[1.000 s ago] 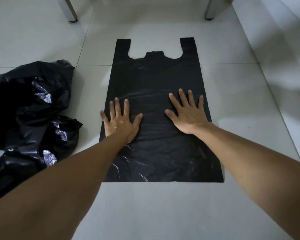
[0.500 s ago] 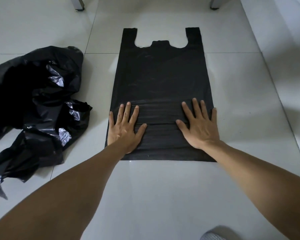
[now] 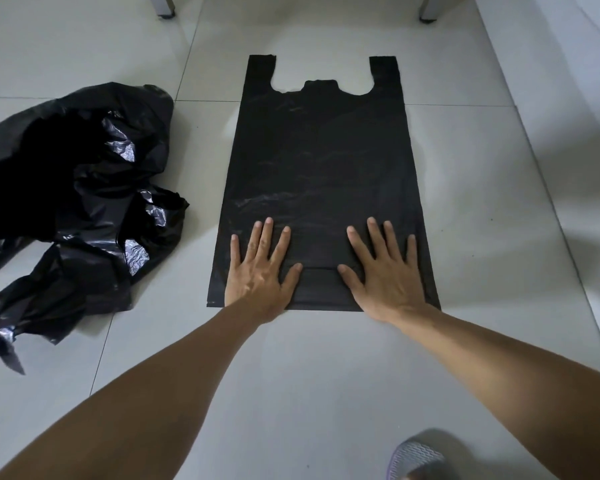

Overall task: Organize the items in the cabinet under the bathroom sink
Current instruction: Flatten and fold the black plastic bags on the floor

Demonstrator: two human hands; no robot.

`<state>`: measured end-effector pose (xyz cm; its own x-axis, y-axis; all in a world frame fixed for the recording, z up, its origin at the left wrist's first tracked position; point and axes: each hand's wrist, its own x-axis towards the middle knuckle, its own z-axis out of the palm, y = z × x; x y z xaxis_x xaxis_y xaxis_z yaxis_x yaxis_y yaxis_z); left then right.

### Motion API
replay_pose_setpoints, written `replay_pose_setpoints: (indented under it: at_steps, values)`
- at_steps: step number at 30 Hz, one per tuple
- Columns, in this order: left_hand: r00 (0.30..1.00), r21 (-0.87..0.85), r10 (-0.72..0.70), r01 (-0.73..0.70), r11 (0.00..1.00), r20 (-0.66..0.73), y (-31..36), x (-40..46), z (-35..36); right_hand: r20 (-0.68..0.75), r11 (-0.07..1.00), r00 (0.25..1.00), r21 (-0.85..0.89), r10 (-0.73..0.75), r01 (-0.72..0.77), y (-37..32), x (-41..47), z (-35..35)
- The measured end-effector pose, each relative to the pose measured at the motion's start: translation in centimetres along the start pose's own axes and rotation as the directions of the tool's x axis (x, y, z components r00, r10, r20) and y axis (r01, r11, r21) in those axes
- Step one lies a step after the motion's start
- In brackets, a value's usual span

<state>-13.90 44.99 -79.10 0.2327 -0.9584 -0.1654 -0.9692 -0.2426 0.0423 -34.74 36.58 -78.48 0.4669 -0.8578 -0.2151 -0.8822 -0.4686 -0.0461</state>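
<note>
A black plastic carrier bag [image 3: 321, 161] lies flat on the white tiled floor, handles pointing away from me. Its near end is folded up a short way, and the fold's edge shows between my thumbs. My left hand [image 3: 258, 271] presses flat on the bag's near left part, fingers spread and straight. My right hand [image 3: 383, 271] presses flat on the near right part in the same way. Neither hand grips anything.
A heap of crumpled black plastic bags [image 3: 73, 202] lies on the floor to the left. Two metal legs [image 3: 163, 6] [image 3: 428, 8] stand at the far edge. A wall [image 3: 568, 98] runs along the right. A grey slipper [image 3: 420, 457] shows at the bottom right.
The bag's near end has been folded up, so the bag looks shorter. Both hands slid back toward me onto the fold and stay flat. The view shifted and a slipper came into sight.
</note>
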Motion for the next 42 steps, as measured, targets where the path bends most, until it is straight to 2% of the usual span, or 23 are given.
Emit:
replay_pose_setpoints:
  at_steps: [12, 17, 19, 21, 23, 25, 28, 30, 33, 36, 38, 42]
  values:
    - [0.993, -0.004, -0.118, 0.118, 0.993, 0.005, -3.4, -0.9, 0.1, -0.038, 0.987, 0.986, 0.018, 0.16, -0.159, 3.6, -0.7, 0.2]
    - [0.99, -0.062, -0.077, 0.084, 0.995, 0.117, -3.8, -0.5, -1.0, 0.074, 0.988, 0.985, -0.009, 0.153, -0.153, 4.0, -0.6, -0.7]
    - [0.979, -0.026, -0.053, 0.06, 0.998, 0.195, -4.0, -0.2, -2.3, 0.085, 0.988, 0.985, -0.045, 0.148, -0.145, 3.8, -0.5, -1.8]
    - [0.962, -0.003, -0.034, 0.036, 0.999, 0.272, -4.0, 0.4, -4.5, 0.04, 0.992, 0.992, -0.051, 0.121, -0.119, 3.2, 0.0, -3.7]
    - [0.952, -0.064, -0.023, 0.045, 0.997, 0.305, -4.0, 1.0, -7.4, 0.01, 0.997, 0.997, -0.005, 0.079, -0.079, 1.9, 0.9, -6.2]
    - [0.957, -0.119, -0.032, 0.069, 0.991, 0.289, -4.6, 1.4, -10.6, 0.059, 0.995, 0.998, 0.095, 0.033, -0.038, 0.0, 2.4, -9.3]
    - [0.961, -0.082, -0.068, 0.093, 0.992, 0.269, -6.6, 1.9, -15.4, 0.168, 0.98, 0.982, 0.188, -0.091, 0.058, -3.6, 4.6, -14.3]
    - [0.952, -0.065, -0.117, 0.14, 0.988, 0.283, -8.5, 1.9, -18.6, 0.203, 0.969, 0.962, 0.199, -0.184, 0.144, -6.4, 5.9, -17.7]
    - [0.939, 0.004, -0.181, 0.188, 0.982, 0.291, -11.9, 1.2, -22.9, 0.181, 0.948, 0.937, 0.171, -0.299, 0.269, -11.0, 7.4, -22.3]
    - [0.935, 0.096, -0.262, 0.246, 0.965, 0.237, -15.9, 0.1, -25.8, 0.155, 0.918, 0.91, 0.166, -0.384, 0.359, -16.2, 8.1, -25.6]
    - [0.925, 0.093, -0.347, 0.336, 0.937, 0.157, -19.0, -0.7, -26.3, 0.161, 0.908, 0.895, 0.141, -0.415, 0.396, -19.5, 8.4, -27.0]
    - [0.828, -0.097, -0.561, 0.558, 0.824, 0.0, -23.8, -2.7, -24.3, 0.173, 0.876, 0.86, 0.125, -0.481, 0.465, -24.6, 9.2, -26.6]
